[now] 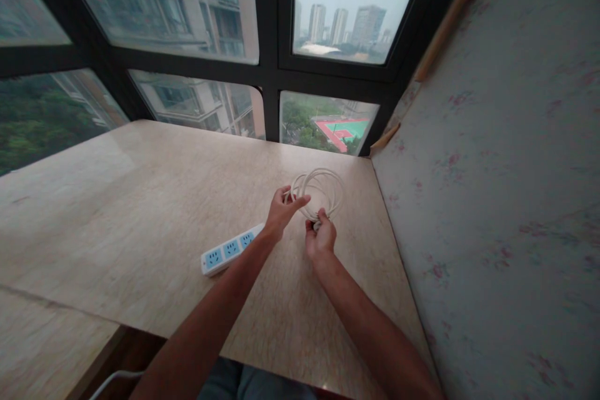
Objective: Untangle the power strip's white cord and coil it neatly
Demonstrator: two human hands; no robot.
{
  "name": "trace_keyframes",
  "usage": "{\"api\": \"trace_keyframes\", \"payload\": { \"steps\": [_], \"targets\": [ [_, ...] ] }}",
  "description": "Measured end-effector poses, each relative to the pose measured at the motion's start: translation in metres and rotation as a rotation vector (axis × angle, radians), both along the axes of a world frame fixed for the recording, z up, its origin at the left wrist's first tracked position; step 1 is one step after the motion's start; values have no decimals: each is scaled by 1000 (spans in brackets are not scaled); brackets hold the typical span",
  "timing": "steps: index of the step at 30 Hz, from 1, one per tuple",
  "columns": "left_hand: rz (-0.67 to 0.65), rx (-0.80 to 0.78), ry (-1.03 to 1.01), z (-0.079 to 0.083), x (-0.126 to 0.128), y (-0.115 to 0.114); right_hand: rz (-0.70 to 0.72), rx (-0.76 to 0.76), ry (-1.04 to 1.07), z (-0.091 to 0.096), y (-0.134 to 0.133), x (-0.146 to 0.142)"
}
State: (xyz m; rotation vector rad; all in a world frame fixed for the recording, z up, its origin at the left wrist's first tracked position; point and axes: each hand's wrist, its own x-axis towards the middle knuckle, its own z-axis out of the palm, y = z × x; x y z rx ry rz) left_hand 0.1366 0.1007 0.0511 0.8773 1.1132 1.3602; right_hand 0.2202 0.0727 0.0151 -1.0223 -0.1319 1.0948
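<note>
A white power cord [338,186] is wound into a loose coil of several loops, held up just over the stone-patterned countertop. My right hand [322,237] pinches the bunched loops at the coil's near side, thumb on top. At the left side of the coil, my left hand [281,214] has its fingers curled around the loops, with the thumb stretched across toward the middle. A white power strip [230,249] with blue socket faces lies on the countertop left of my hands. My left forearm hides its right part, so where the cord joins it cannot be seen.
The pale countertop [140,212] runs up to dark-framed windows [269,69]. A wall with flowered paper [478,212] bounds the right side. Below the countertop's front edge, a white cable [117,376] shows at the lower left, beside my legs [253,381].
</note>
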Motion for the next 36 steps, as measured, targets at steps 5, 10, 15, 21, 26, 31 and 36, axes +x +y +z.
{"api": "trace_keyframes", "payload": {
  "steps": [5,10,15,21,26,31,36],
  "targets": [
    [-117,-96,3,-9,-1,4,8,83,24,-7,-6,-11],
    [-328,-197,-309,-15,-12,10,29,66,48,-14,-10,-20],
    [-329,-194,-396,-22,-13,9,55,-14,14,-19,-16,-24],
    [-293,-146,-373,-22,-3,4,82,-68,92,-20,-20,-28],
    [-234,-194,-333,-21,2,3,139,-86,125,-17,-24,-32],
    [-150,-177,-283,-28,2,1,208,-29,95,-13,-26,-38],
    [-101,-118,-287,-30,3,-3,259,-48,62,-14,-25,-43]
  ]
}}
